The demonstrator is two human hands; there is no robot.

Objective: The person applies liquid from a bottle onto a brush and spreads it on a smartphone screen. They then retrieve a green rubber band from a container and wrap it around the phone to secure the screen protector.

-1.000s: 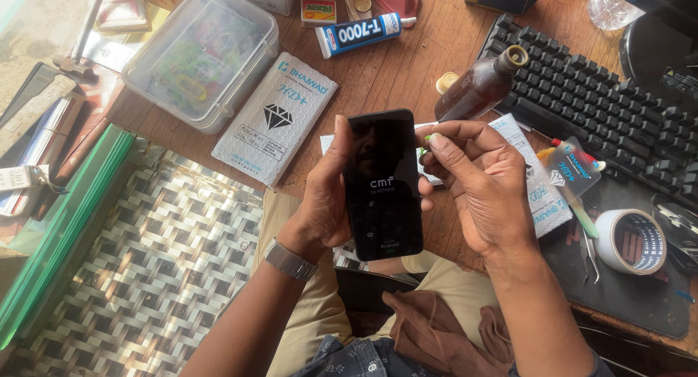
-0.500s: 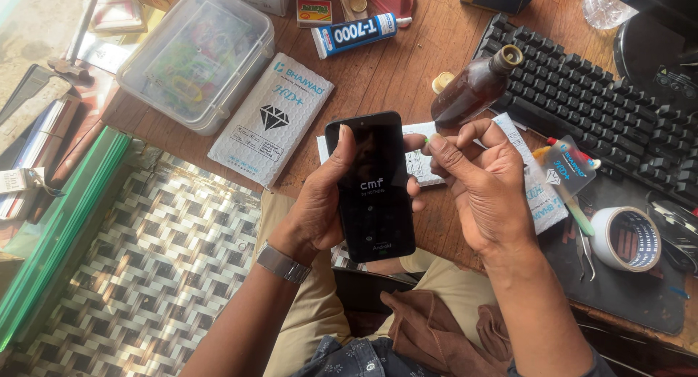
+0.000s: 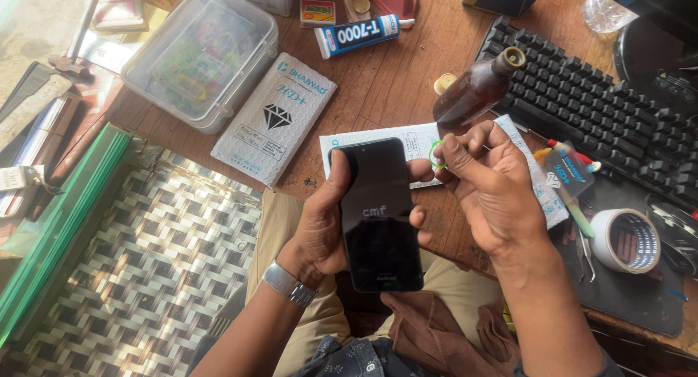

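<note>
Over my lap, at the desk edge, my left hand (image 3: 331, 228) wraps around the black phone (image 3: 378, 213). My right hand (image 3: 494, 191) pinches a small green tab (image 3: 436, 155). I should pull it slowly and keep the phone still.

Soft daylight from upper left — sharp focus, edges slightly bowed.

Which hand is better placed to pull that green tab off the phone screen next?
Right. The right hand already pinches the green tab at the phone's upper right corner. The left hand is wrapped around the phone, supporting it, so it is likely best kept as the holder.
</note>
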